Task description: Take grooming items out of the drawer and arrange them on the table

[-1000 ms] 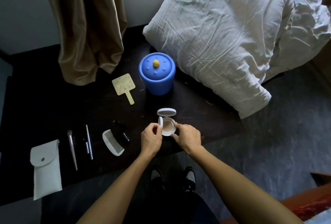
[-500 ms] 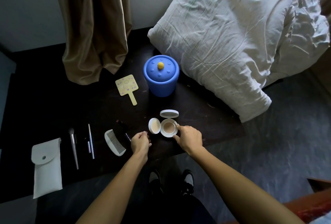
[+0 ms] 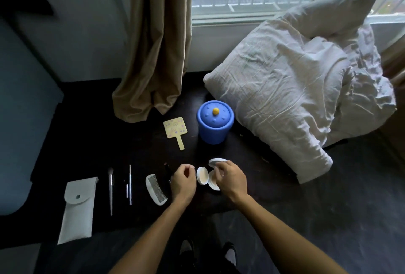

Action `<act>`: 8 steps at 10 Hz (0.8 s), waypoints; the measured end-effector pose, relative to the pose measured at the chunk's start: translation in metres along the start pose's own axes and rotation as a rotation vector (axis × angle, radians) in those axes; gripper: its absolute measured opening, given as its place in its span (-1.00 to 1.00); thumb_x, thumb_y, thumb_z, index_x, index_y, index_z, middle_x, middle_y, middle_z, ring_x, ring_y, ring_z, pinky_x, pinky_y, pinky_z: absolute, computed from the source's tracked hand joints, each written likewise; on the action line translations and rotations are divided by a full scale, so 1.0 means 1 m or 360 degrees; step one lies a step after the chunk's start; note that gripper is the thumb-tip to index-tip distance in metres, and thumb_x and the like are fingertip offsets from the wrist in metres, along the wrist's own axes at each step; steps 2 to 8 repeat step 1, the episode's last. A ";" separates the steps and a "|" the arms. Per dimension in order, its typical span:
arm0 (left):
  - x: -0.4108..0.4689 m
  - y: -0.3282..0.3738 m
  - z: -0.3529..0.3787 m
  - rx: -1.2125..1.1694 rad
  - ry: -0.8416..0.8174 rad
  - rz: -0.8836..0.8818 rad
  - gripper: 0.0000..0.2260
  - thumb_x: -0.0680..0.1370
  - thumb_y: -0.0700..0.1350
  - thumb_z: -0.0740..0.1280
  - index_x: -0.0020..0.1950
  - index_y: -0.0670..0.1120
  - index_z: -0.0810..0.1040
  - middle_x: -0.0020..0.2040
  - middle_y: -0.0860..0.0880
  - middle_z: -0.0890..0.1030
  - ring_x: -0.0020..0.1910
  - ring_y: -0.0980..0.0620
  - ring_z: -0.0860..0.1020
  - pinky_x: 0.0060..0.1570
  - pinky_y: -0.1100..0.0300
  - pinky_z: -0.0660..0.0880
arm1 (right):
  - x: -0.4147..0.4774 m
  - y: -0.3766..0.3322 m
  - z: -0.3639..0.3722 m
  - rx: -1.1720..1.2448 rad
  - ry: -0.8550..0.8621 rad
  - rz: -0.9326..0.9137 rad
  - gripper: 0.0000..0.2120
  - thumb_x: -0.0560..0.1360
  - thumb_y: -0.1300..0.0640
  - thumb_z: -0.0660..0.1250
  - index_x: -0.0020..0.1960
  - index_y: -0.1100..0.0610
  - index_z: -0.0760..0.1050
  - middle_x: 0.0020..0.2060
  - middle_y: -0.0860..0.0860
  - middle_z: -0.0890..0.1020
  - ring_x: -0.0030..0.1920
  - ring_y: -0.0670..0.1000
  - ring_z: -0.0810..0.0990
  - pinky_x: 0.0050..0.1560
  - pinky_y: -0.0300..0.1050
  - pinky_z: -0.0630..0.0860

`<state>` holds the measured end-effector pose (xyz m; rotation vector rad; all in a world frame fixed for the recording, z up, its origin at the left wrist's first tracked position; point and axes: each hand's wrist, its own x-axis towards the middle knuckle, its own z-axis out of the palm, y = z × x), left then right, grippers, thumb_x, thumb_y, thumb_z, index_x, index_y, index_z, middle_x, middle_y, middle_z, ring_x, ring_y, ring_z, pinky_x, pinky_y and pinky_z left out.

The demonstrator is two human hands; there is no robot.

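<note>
Since a second ago the left hand (image 3: 183,182) has come off the compact (image 3: 202,176), and the right hand (image 3: 231,178) has slid forward over it. A pouch (image 3: 77,208), brush (image 3: 110,186) and comb (image 3: 155,189) lie in a row on the bench (image 3: 142,142). The left hand hovers between comb and compact, loosely curled and holding nothing. The compact lies open on the bench, its inner flap turned left. The right hand arches over its base with fingertips at the raised lid; I cannot tell whether they pinch it. To shut it cleanly, I would steady the base with the left hand, fold the flap in first, then lower the lid.

Left hand (image 3: 183,182), right hand (image 3: 230,179) — both curled.
</note>
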<state>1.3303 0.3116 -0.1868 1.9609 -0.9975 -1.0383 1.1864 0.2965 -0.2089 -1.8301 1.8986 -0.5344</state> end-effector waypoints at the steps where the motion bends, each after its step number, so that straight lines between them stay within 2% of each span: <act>1: 0.004 0.027 -0.022 0.0193 0.0085 0.0292 -0.83 0.55 -0.09 0.25 -0.16 -0.10 0.58 -0.25 -0.01 0.62 -0.26 0.00 0.54 -0.22 0.16 0.41 | 0.012 -0.030 -0.012 0.0091 0.0095 -0.0082 -0.84 0.51 0.05 0.32 -0.01 0.04 0.65 -0.09 -0.04 0.65 -0.07 0.03 0.61 -0.10 -0.06 0.53; 8: 0.004 0.027 -0.022 0.0193 0.0085 0.0292 -0.83 0.55 -0.09 0.25 -0.16 -0.10 0.58 -0.25 -0.01 0.62 -0.26 0.00 0.54 -0.22 0.16 0.41 | 0.012 -0.030 -0.012 0.0091 0.0095 -0.0082 -0.84 0.51 0.05 0.32 -0.01 0.04 0.65 -0.09 -0.04 0.65 -0.07 0.03 0.61 -0.10 -0.06 0.53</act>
